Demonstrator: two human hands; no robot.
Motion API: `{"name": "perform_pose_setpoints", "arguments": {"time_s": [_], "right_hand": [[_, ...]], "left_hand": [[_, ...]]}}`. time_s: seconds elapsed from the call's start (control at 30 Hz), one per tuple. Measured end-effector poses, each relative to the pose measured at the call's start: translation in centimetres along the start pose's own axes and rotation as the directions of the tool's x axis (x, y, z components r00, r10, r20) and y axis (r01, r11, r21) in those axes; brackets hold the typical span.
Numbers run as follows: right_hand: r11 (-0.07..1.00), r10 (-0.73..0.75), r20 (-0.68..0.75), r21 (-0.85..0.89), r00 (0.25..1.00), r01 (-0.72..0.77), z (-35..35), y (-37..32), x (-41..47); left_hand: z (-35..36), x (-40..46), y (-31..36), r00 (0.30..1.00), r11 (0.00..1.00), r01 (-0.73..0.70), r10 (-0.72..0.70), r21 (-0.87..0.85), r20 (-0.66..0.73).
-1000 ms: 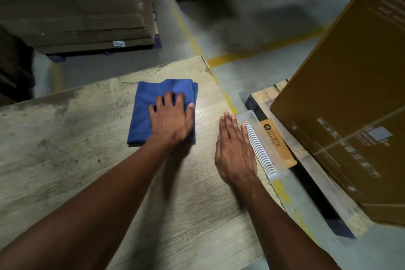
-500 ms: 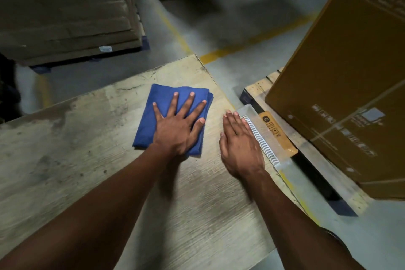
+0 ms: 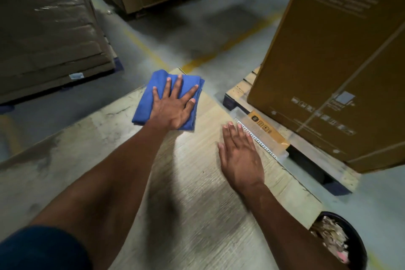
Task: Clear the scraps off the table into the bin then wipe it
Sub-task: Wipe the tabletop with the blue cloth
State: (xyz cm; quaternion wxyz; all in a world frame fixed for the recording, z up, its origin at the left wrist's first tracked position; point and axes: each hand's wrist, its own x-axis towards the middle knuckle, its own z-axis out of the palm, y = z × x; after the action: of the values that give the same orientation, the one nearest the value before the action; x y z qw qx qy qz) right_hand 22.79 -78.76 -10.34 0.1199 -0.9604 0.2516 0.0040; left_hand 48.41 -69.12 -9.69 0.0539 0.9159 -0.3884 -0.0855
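A folded blue cloth (image 3: 151, 94) lies near the far right corner of the worn wooden table (image 3: 87, 151). My left hand (image 3: 175, 105) presses flat on the cloth with fingers spread. My right hand (image 3: 240, 155) rests flat on the bare tabletop by the right edge, holding nothing. A black bin (image 3: 359, 245) stands on the floor below the table's right edge, holding pale paper scraps (image 3: 331, 237).
A clear plastic tray (image 3: 260, 136) with an orange packet sits on a wooden pallet (image 3: 241, 87) right of the table. A tall cardboard box (image 3: 341, 61) stands on that pallet. Wrapped cardboard stacks (image 3: 48, 28) rise beyond the table across a grey floor with yellow lines.
My left hand has slid the blue cloth toward the table's far right corner. My right hand stays flat by the right edge. The view tilted down, bringing the bin into sight.
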Motion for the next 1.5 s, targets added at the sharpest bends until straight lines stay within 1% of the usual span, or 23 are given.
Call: {"name": "perform_pose_setpoints", "arguments": {"time_s": [0.07,0.17,0.23,0.3,0.37,0.5,0.6,0.67,0.7,0.73,0.8,0.83,0.87,0.9,0.97,1.1,1.17,1.27,1.3,1.4,1.5], "right_hand": [[0.999,0.025,0.013,-0.031,1.000,-0.024,0.2,-0.7,-1.0],[0.995,0.075,0.025,-0.065,0.997,-0.073,0.1,-1.8,-1.9],[0.993,0.090,0.011,-0.081,0.996,-0.089,0.0,-2.1,-2.1],[0.991,0.096,0.009,-0.091,0.995,-0.094,0.0,-2.1,-2.0],[0.991,0.091,-0.003,-0.093,0.996,-0.091,0.2,-2.0,-1.9],[0.993,0.079,-0.007,-0.091,0.997,-0.079,0.3,-1.8,-1.6],[0.992,0.070,0.002,-0.103,0.998,-0.070,0.2,-1.6,-1.4],[0.992,0.072,-0.006,-0.105,0.997,-0.072,0.2,-1.8,-1.4],[0.991,0.073,-0.013,-0.108,0.997,-0.074,0.3,-1.8,-1.5],[0.991,0.077,-0.019,-0.109,0.997,-0.079,0.2,-1.7,-1.4],[0.991,0.083,-0.009,-0.105,0.996,-0.084,0.1,-1.6,-1.4],[0.991,0.083,-0.005,-0.107,0.997,-0.083,0.1,-1.7,-1.4],[0.991,0.081,0.000,-0.106,0.997,-0.081,0.1,-1.7,-1.4],[0.992,0.078,0.006,-0.104,0.997,-0.077,0.1,-1.7,-1.4],[0.991,0.074,0.027,-0.114,0.997,-0.070,0.1,-1.6,-1.3],[0.992,0.080,0.025,-0.101,0.996,-0.078,0.2,-1.6,-1.3],[0.992,0.080,0.016,-0.102,0.997,-0.078,0.1,-1.5,-1.4],[0.992,0.078,0.003,-0.095,0.997,-0.078,0.1,-1.6,-1.4],[0.992,0.081,-0.002,-0.093,0.997,-0.081,0.1,-1.6,-1.4],[0.992,0.089,-0.016,-0.084,0.996,-0.090,0.1,-1.7,-1.3],[0.992,0.099,-0.021,-0.077,0.995,-0.100,0.3,-1.6,-1.4]], "left_hand": [[1.0,-2.3,1.1,0.999,0.999,-0.037,0.037,0.010,0.008],[1.8,-6.2,2.1,0.984,0.983,-0.178,0.177,0.034,0.009],[1.7,-7.2,1.9,0.972,0.972,-0.234,0.234,-0.020,0.017],[1.6,-6.8,1.5,0.974,0.972,-0.225,0.225,-0.073,-0.010],[1.8,-5.8,1.1,0.973,0.971,-0.232,0.230,-0.055,-0.039],[1.0,-2.3,-0.5,0.951,0.950,-0.308,0.306,-0.053,-0.055],[0.6,-0.7,-1.3,0.922,0.922,-0.387,0.387,-0.010,-0.025],[0.6,-0.8,-1.1,0.915,0.916,-0.402,0.402,-0.003,0.021],[0.4,-1.0,-0.8,0.921,0.922,-0.386,0.387,-0.035,0.033],[0.2,-1.1,-0.2,0.940,0.936,-0.338,0.341,-0.095,0.018],[-0.1,-1.8,0.8,0.988,0.970,-0.152,0.147,-0.190,-0.042],[0.1,-2.1,1.3,0.998,0.983,-0.050,0.042,-0.175,-0.051],[0.5,-2.3,1.7,0.999,0.992,0.020,-0.026,-0.125,-0.042],[0.9,-2.4,2.0,0.998,0.996,0.052,-0.054,-0.072,-0.033],[1.4,-2.3,2.3,0.998,0.999,0.044,-0.045,-0.020,-0.042],[1.2,-2.3,1.9,0.998,0.998,-0.019,0.023,0.052,-0.061],[1.2,-2.9,3.1,0.997,0.996,0.018,-0.011,0.083,-0.076],[1.6,-4.0,5.7,0.990,0.990,0.142,-0.142,-0.016,-0.018],[1.8,-4.2,6.3,0.987,0.986,0.161,-0.162,-0.028,-0.018],[2.2,-3.8,6.4,0.986,0.987,0.158,-0.159,-0.028,-0.054],[2.0,-1.9,5.5,0.990,0.992,0.129,-0.129,-0.012,-0.049]]}}
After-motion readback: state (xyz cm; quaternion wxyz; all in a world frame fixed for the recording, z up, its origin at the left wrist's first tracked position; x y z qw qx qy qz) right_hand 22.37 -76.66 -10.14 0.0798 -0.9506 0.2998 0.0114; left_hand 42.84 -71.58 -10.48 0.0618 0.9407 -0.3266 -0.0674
